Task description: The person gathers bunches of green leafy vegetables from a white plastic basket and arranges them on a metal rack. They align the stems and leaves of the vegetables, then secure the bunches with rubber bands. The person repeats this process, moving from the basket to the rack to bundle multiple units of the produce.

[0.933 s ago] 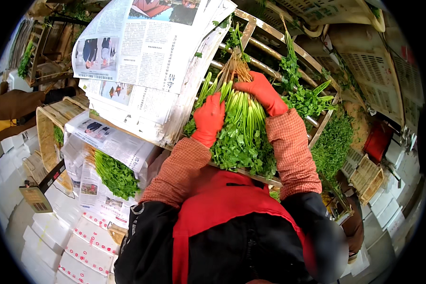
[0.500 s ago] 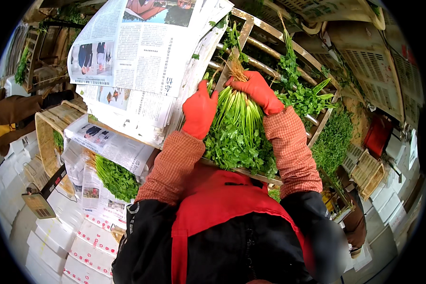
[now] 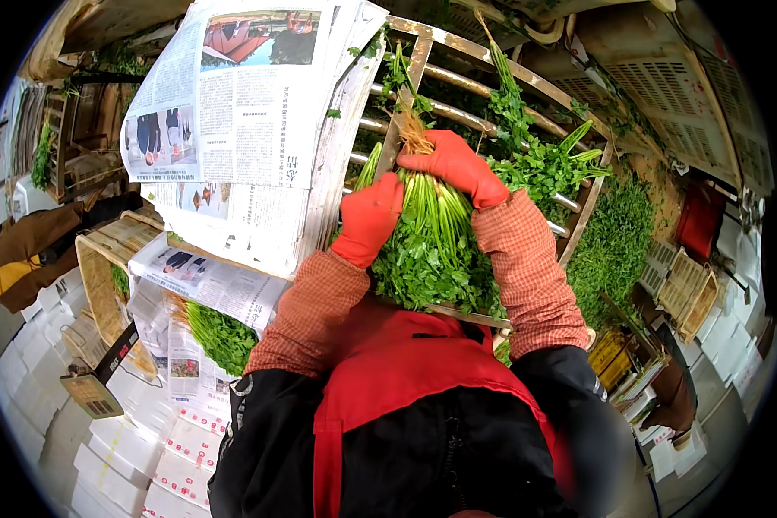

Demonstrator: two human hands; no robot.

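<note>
White boxes (image 3: pixel 181 462) lower left; perforated crates (image 3: pixel 665 97) upper right; red object (image 3: pixel 700 223) far right.

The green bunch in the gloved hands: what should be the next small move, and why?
Perhaps the left hand should tidy the stems on the left edge of the bunch: it is right beside them, while the right hand grips the bunch near its roots.

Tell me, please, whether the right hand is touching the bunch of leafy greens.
Touching: the head view shows the gloved right hand closed over the stems of the bunch of leafy greens, near the roots.
</note>
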